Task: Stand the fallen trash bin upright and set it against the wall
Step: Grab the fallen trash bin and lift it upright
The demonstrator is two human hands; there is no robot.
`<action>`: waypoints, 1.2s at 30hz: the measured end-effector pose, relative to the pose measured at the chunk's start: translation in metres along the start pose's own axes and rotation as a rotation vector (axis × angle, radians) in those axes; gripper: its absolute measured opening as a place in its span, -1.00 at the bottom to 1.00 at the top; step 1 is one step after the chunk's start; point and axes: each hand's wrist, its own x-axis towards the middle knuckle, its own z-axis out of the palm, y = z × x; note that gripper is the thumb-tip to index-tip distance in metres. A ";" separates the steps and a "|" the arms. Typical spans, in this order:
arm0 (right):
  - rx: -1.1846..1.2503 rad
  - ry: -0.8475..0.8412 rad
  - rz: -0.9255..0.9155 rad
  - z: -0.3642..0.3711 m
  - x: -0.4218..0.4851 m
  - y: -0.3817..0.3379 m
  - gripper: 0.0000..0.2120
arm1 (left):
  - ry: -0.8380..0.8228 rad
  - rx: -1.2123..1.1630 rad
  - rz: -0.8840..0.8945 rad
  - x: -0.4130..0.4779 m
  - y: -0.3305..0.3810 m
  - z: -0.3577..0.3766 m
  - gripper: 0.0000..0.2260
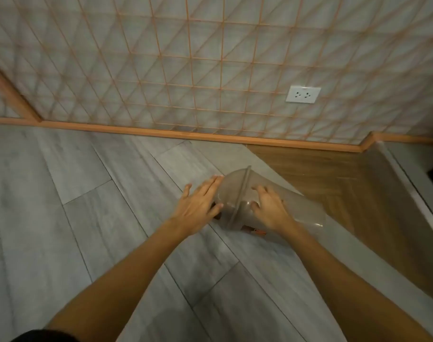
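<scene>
A grey, translucent trash bin (pixel 301 208) lies on its side on the floor, its domed lid end (pixel 231 191) to the left and its body running right. My left hand (pixel 198 206) is flat and open against the lid end, fingers together. My right hand (pixel 269 208) rests on top of the bin just right of the lid's rim, fingers curled over it. The wall (pixel 210 70) with an orange grid pattern stands a short way behind the bin.
An orange skirting board (pixel 161 132) runs along the wall's foot. A white power socket (pixel 303 94) sits low on the wall. The floor is grey planks with a brown wooden section (pixel 333 174) at right. A pale ledge (pixel 417 193) borders the right side. Something small and orange (pixel 258 232) lies under the bin.
</scene>
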 end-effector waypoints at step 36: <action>0.855 0.107 0.249 0.040 0.014 -0.037 -0.78 | -0.077 -1.495 -1.179 -0.015 -0.056 0.049 -0.42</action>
